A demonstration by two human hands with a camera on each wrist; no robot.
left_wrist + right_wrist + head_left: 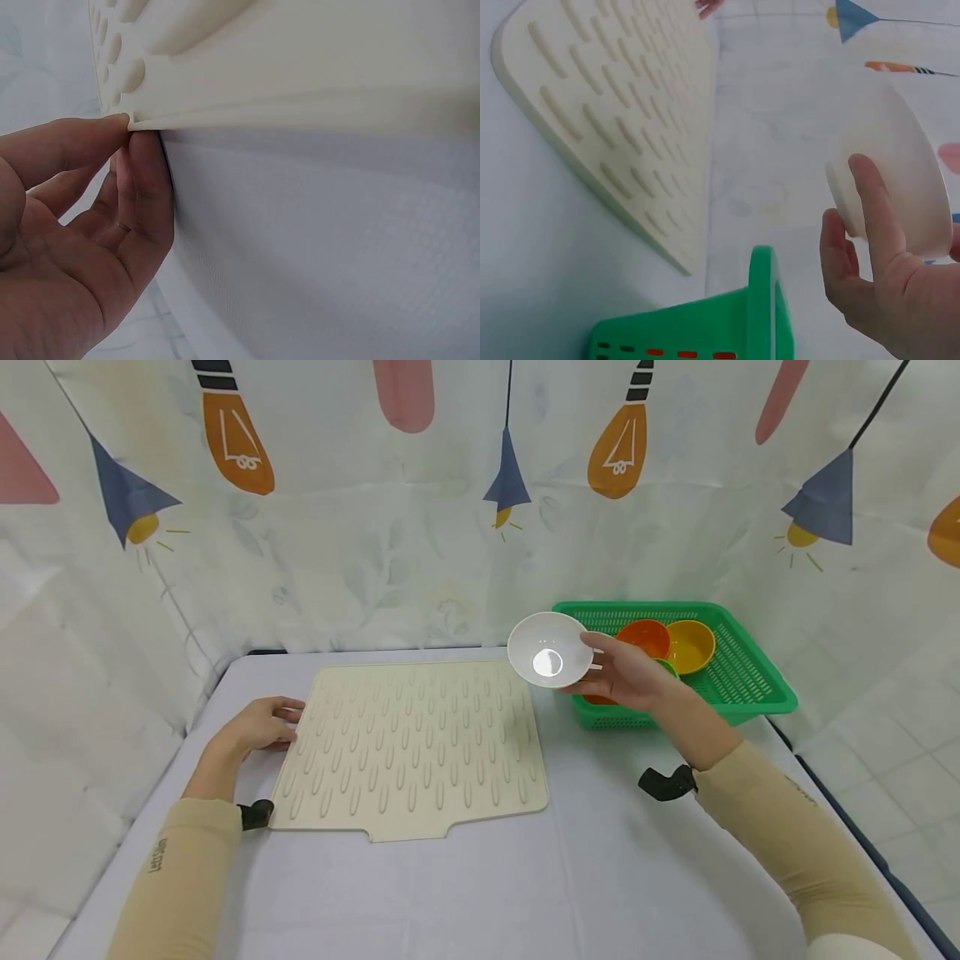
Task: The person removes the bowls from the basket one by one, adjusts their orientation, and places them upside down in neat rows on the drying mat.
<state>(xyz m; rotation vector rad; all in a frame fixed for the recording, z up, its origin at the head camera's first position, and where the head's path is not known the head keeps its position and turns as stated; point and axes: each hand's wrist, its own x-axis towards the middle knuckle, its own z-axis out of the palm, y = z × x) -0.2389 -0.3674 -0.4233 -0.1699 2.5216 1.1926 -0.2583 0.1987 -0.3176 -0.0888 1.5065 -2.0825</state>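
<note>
- Counter, cloth-covered in white; bears the mat and the basket.
- Cream mat, one, with rows of raised oblong ridges and a tab on the near edge; flat on the counter, left of the basket. Likely light and bendable, not fragile; the ridges should add grip. Best hold: a side edge. The left hand has it there, the left edge pinched between thumb and finger.
- Green basket, perforated, at the counter's far right. Presumably light, slightly springy plastic; lift by the rim.
- White bowl, one, glossy inside; held up near the mat's far right corner, beside the basket, tilted with its mouth towards the wearer. The right hand grasps it, fingers curled round the outer wall. Probably stiff and light; smooth, so apt to slip; material uncertain, perhaps breakable. Best hold: rim and base together.
- Orange bowl and yellow bowl, in the basket; likely rigid, easily taken by the rim.
</note>
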